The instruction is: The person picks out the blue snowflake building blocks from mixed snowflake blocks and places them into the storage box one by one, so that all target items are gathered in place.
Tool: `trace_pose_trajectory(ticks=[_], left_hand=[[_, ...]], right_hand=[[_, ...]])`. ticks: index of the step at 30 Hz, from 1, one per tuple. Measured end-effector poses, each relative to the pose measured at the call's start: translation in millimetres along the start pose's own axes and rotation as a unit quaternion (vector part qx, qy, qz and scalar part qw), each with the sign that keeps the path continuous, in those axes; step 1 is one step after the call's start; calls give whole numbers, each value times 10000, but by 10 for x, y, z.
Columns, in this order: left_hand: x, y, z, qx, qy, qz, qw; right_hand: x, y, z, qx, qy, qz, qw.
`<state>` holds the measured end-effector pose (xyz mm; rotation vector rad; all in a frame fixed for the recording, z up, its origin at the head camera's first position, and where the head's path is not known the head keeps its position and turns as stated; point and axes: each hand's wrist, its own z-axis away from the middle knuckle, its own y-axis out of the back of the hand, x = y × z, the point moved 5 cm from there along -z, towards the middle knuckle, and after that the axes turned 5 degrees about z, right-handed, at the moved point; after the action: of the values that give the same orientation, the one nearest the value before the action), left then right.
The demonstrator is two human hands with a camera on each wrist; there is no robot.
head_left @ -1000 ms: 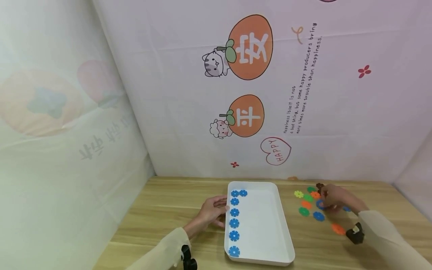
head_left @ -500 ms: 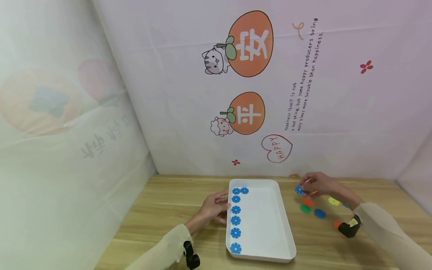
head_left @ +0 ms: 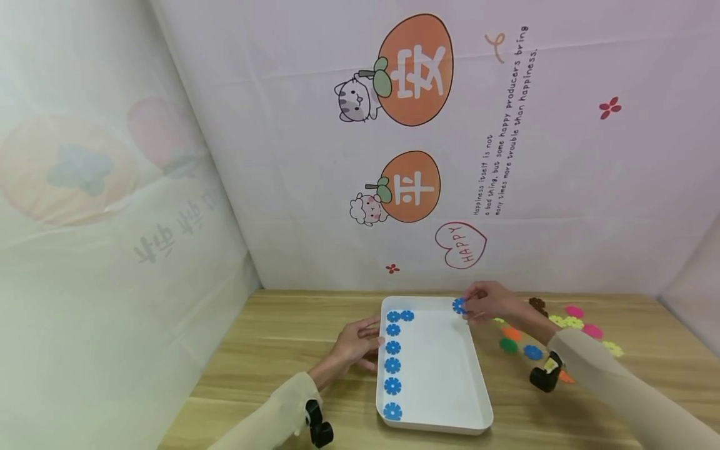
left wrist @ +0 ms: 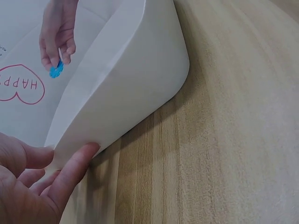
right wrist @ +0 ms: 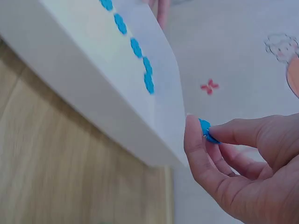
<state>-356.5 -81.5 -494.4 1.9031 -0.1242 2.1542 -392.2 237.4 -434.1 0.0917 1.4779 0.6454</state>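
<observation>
My left hand [head_left: 353, 345] holds the left side of a white tray [head_left: 444, 427]. In the left wrist view one digit of that hand [left wrist: 28, 179] meets the rim and another lies against the outer wall near its base. My right hand [head_left: 490, 302] pinches a blue snowflake-shaped disc [right wrist: 205, 129] between thumb and fingertips, over the tray's far right corner. Inside the tray, blue discs [head_left: 392, 365] run in a column along the left wall. One more blue disc [head_left: 407, 316] lies beside the top of that column.
Loose discs lie right of the tray: a green disc [head_left: 509, 345], a blue disc [head_left: 532, 352], a brown disc [head_left: 537, 304], and several pink, yellow and orange ones. A printed white cloth [head_left: 304, 187] hangs behind the wooden table [head_left: 264, 362].
My right hand has gone from the loose discs leftward to the tray's far right corner, carrying a blue disc it picked up. My left hand has stayed at the tray's side.
</observation>
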Motion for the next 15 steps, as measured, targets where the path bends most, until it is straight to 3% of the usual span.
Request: trace_pose_trajectory(ticks=[8,15], left_hand=[[6,-14,25,-20,-83,-50,10000],[16,-14,33,-9,-86,-31,10000]], right_hand=[[-114,-319,-160,-87,113,-522,9985],[-221,-472,-266,-53,-373,25,9993]])
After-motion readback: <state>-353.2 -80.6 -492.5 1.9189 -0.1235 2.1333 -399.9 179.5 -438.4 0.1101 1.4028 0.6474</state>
